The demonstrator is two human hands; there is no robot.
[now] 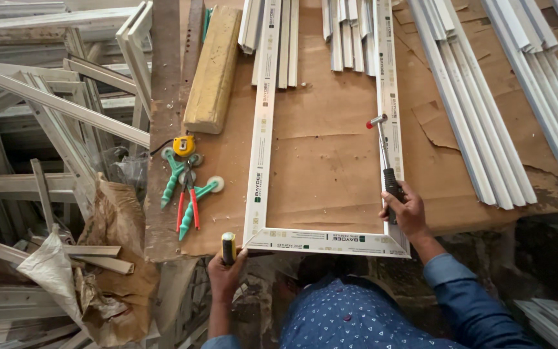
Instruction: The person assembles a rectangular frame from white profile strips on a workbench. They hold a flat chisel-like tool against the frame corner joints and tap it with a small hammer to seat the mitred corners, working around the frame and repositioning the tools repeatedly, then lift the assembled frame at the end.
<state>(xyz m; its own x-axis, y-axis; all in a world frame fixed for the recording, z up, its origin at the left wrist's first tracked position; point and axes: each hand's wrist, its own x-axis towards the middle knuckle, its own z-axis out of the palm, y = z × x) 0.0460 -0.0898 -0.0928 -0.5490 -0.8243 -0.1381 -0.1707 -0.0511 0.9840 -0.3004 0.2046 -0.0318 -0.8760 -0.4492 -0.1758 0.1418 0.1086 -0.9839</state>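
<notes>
Your right hand [409, 213] has its fingers closed round the black grip of a metal hammer [383, 152], head resting on the white plastic frame [263, 129] lying flat on the cardboard-covered desk [324, 161]. Your left hand [226, 274] grips a yellow-handled tool [228, 247] at the frame's near corner, steadying it.

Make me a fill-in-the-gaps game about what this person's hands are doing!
1. The right hand grips a black-handled ____.
2. The left hand holds a tool with a ____ and black handle.
3. The white plastic frame lies on brown ____.

Missing words: hammer; yellow; cardboard
</notes>
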